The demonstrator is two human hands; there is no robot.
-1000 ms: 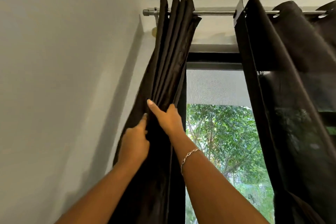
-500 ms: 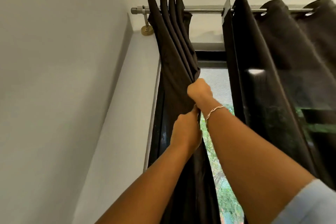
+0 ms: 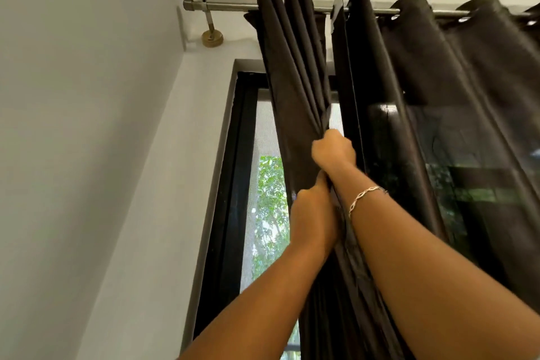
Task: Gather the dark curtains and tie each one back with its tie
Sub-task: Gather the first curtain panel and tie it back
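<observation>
The left dark curtain (image 3: 292, 73) hangs from the metal rod (image 3: 228, 5) in tight gathered folds. My right hand (image 3: 333, 152), with a bracelet at the wrist, grips the bunched folds high up. Just below it my left hand (image 3: 314, 213) grips the same bundle, which runs down between my forearms. The right dark curtain (image 3: 455, 102) hangs spread out along the rod, partly sheer against the window. No tie is in view.
A white wall (image 3: 87, 126) closes in on the left, near the rod's brass bracket (image 3: 212, 36). The black window frame (image 3: 233, 184) and its mesh screen show green trees outside. The ceiling is close above the rod.
Both hands went from flat on the folds to gripping them. The gathered left curtain has been drawn rightward off the wall, uncovering the left window frame and glass.
</observation>
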